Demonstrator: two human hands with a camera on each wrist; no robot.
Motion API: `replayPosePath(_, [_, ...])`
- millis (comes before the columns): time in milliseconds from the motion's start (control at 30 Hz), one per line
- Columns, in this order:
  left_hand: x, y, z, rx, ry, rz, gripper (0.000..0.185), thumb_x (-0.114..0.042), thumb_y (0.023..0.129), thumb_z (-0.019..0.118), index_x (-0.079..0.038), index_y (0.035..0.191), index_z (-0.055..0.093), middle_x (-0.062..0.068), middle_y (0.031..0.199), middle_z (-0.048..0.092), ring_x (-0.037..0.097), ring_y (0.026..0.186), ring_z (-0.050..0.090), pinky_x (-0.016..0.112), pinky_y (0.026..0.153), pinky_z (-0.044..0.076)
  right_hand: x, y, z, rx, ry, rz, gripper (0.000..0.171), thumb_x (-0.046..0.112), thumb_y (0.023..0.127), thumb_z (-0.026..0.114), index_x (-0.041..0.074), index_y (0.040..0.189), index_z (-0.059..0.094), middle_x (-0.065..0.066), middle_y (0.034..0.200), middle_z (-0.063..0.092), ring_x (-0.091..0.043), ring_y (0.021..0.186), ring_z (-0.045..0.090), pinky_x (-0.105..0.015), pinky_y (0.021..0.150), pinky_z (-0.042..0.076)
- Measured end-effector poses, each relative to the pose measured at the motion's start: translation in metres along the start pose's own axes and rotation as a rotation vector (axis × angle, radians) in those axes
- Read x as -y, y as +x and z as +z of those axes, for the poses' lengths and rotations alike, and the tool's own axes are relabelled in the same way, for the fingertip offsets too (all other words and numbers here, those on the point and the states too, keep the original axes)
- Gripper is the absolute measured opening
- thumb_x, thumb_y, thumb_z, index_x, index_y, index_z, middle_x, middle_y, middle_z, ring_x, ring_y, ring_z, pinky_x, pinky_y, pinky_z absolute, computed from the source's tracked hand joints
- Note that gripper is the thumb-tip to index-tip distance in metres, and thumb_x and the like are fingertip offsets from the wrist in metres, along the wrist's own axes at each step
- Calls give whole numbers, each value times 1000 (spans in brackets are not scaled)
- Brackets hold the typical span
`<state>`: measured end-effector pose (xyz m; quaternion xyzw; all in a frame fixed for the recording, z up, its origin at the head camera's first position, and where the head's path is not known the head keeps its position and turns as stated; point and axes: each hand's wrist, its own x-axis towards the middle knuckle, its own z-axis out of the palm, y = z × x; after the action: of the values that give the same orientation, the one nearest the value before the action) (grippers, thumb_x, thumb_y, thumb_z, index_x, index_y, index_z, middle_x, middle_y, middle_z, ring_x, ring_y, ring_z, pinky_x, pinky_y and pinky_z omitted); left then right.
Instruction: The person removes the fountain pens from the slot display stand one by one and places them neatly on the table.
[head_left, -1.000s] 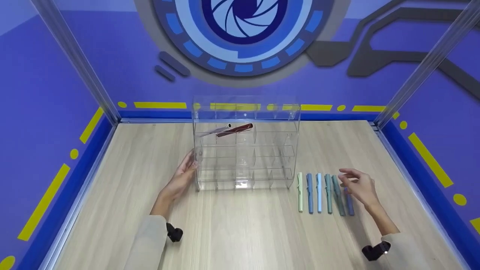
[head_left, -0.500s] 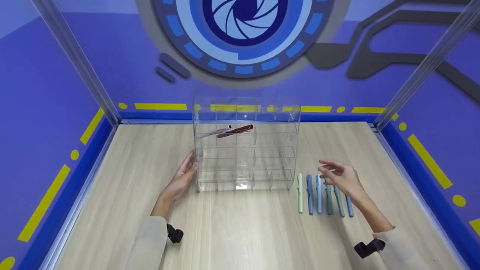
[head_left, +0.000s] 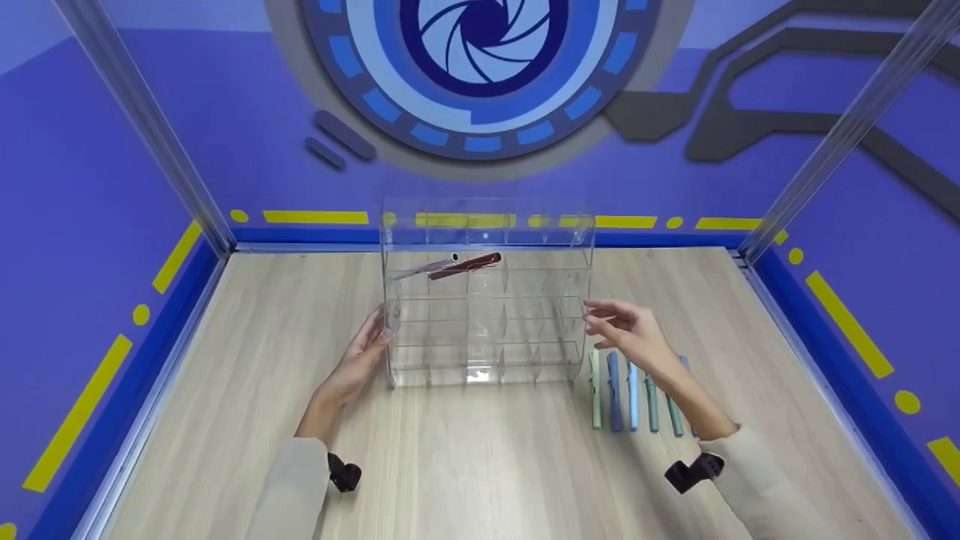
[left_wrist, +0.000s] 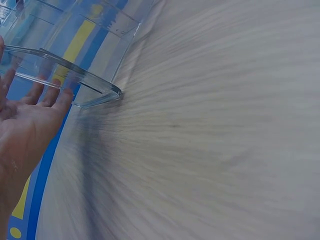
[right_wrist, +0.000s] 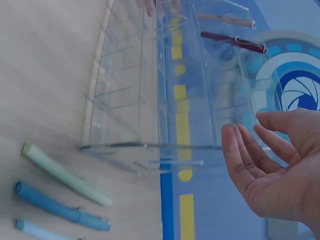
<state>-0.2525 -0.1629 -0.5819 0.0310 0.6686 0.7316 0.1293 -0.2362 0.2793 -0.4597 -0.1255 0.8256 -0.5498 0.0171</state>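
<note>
A clear acrylic rack (head_left: 484, 330) with rows of compartments stands upright on the table. A dark red pen (head_left: 465, 266) and a pale lilac-grey pen (head_left: 424, 266) lie slanted in its upper part. My left hand (head_left: 356, 367) rests its fairly straight fingers against the rack's left side panel, as the left wrist view (left_wrist: 27, 122) also shows. My right hand (head_left: 637, 337) is at the rack's right side, fingers loosely bent, holding nothing; I cannot tell whether its fingertips touch the panel. Below it lie a pale green pen (head_left: 595, 390) and a blue pen (head_left: 615, 394).
Further right in the same row are a light blue pen (head_left: 633, 397) and green pens (head_left: 652, 405), partly covered by my right forearm. The wooden table (head_left: 465, 472) is bounded by blue patterned walls (head_left: 112, 187) and metal posts (head_left: 847, 127).
My right hand has moved left from above the rightmost pens to the rack's right side. My left hand stays at the rack's left side. The head view has shifted slightly.
</note>
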Motion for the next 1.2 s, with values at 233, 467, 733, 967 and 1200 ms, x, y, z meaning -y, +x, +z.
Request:
replayPosePath(233, [2,-2,0,-10,-1,4,74,-33,109,48,-18,166,3,10,174,-2,31,162,0,47,133,6,19,18,23,15,59,-40,33,8,101,63,-3,133,64,-22,116,71,-6,88,72,-22,73,64])
replayPosePath(467, [3,-4,2,-15,-4,14,74,-34,109,49,-20,166,5,10,174,-2,31,161,0,48,133,5,39,31,45,18,99,-71,35,4,101,62,-1,136,62,-21,122,70,-10,90,73,-24,74,64])
replayPosePath(733, [3,-7,1,-2,-8,7,74,-35,109,49,-22,166,3,8,174,-4,32,162,-2,49,133,5,51,51,66,14,257,-32,42,4,101,63,0,142,58,-18,129,68,-9,90,73,-29,75,65])
replayPosePath(967, [2,1,0,22,-39,23,74,-32,110,48,-20,166,1,8,174,-6,29,162,-5,45,133,3,53,74,87,29,383,10,55,2,100,62,2,152,44,-24,150,52,-13,93,74,-31,79,65])
replayPosePath(1200, [4,0,1,4,-60,14,75,-33,109,49,-20,166,3,7,174,-5,28,162,-4,44,133,3,52,86,111,76,437,51,60,2,102,58,6,157,37,-20,155,44,-10,92,74,-30,80,65])
